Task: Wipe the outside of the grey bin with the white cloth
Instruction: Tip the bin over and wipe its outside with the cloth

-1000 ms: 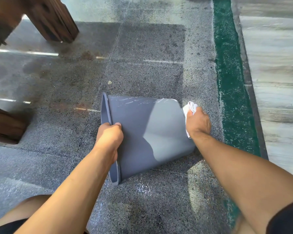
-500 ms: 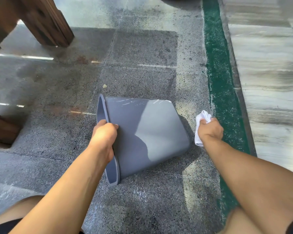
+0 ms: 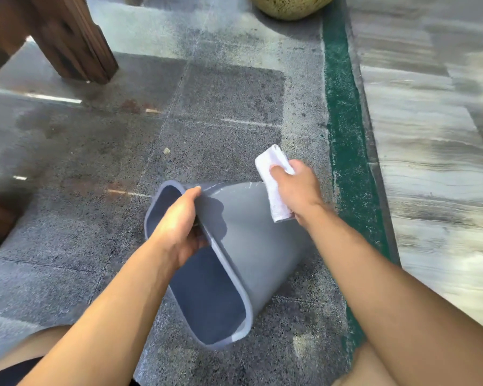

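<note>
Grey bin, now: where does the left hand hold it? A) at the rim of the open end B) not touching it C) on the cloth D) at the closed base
A: the left hand grips the rim of the grey bin at its open end, fingers curled over the edge, while the right hand holds the white cloth near the base.
</note>
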`<action>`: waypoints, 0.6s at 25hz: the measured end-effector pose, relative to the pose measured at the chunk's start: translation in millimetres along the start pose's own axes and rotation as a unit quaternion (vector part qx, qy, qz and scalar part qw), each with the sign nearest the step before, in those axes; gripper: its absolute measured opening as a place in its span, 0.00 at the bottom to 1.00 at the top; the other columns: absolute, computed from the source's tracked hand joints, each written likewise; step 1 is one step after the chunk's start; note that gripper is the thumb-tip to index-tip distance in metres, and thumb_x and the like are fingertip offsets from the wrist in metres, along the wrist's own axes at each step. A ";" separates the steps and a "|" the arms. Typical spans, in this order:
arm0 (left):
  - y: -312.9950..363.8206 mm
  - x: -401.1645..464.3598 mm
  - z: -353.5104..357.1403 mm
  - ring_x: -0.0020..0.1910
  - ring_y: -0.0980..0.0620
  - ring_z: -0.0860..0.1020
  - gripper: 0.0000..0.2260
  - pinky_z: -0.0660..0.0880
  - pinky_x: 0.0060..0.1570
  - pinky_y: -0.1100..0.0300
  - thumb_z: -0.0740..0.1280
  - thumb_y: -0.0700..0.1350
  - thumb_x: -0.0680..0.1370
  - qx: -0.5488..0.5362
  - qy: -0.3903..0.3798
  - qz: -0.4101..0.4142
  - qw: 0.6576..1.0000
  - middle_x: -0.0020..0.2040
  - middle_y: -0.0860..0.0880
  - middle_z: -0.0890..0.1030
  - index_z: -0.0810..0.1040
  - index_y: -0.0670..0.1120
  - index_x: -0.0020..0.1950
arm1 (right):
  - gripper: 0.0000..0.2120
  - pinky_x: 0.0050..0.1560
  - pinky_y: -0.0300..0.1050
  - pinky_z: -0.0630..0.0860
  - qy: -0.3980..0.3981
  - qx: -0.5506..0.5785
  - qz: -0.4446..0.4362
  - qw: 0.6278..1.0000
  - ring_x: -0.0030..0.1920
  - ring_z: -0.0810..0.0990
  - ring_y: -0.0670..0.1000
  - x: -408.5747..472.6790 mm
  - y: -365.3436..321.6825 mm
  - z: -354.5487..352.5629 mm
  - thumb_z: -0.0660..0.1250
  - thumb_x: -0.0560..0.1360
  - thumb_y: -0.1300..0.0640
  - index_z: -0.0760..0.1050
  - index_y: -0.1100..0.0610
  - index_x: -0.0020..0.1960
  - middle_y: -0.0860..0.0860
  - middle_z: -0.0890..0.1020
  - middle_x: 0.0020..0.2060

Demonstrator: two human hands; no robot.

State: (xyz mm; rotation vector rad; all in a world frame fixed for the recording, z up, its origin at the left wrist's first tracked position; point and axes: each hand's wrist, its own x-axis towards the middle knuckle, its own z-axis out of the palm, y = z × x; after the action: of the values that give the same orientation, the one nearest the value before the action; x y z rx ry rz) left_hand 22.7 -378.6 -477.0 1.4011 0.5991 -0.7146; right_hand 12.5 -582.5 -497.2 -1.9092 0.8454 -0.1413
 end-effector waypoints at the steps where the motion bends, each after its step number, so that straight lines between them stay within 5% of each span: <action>1: 2.1 -2.4 0.6 0.42 0.45 0.83 0.16 0.80 0.44 0.52 0.61 0.53 0.83 -0.016 -0.012 0.012 1.000 0.50 0.42 0.87 0.81 0.44 0.59 | 0.08 0.40 0.47 0.76 -0.024 -0.025 -0.020 0.999 0.42 0.81 0.54 -11.8 -7.1 3.5 0.68 0.77 0.49 0.77 0.53 0.50 0.50 0.83 0.42; 5: 10.6 -11.9 -2.4 0.55 0.38 0.84 0.29 0.82 0.50 0.46 0.59 0.59 0.80 -0.086 -0.069 0.000 0.994 0.59 0.38 0.86 0.80 0.36 0.64 | 0.09 0.43 0.47 0.75 -0.040 -0.075 -0.098 0.992 0.45 0.80 0.54 -54.5 -27.7 13.2 0.68 0.76 0.52 0.75 0.51 0.55 0.49 0.83 0.48; 10: 5.7 -7.4 -2.7 0.62 0.36 0.83 0.41 0.72 0.68 0.37 0.50 0.72 0.77 -0.110 -0.095 -0.036 0.989 0.60 0.38 0.86 0.82 0.40 0.66 | 0.12 0.50 0.52 0.76 0.026 -0.061 -0.246 0.967 0.48 0.80 0.55 -74.7 -44.4 32.2 0.70 0.73 0.56 0.80 0.49 0.56 0.50 0.81 0.48; 15: 5.0 -10.5 3.6 0.59 0.39 0.85 0.33 0.79 0.60 0.46 0.54 0.66 0.80 -0.092 -0.100 -0.019 0.991 0.59 0.38 0.86 0.83 0.42 0.65 | 0.15 0.51 0.53 0.76 0.035 -0.055 -0.236 0.970 0.49 0.80 0.57 -80.2 -47.0 35.5 0.69 0.74 0.56 0.81 0.47 0.60 0.51 0.77 0.48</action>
State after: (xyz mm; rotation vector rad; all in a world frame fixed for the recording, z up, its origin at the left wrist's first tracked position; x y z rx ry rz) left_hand 19.4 -381.1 -465.6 1.1348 0.5207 -0.7993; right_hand -8.6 -495.0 -454.9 -2.1949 0.4351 -0.4595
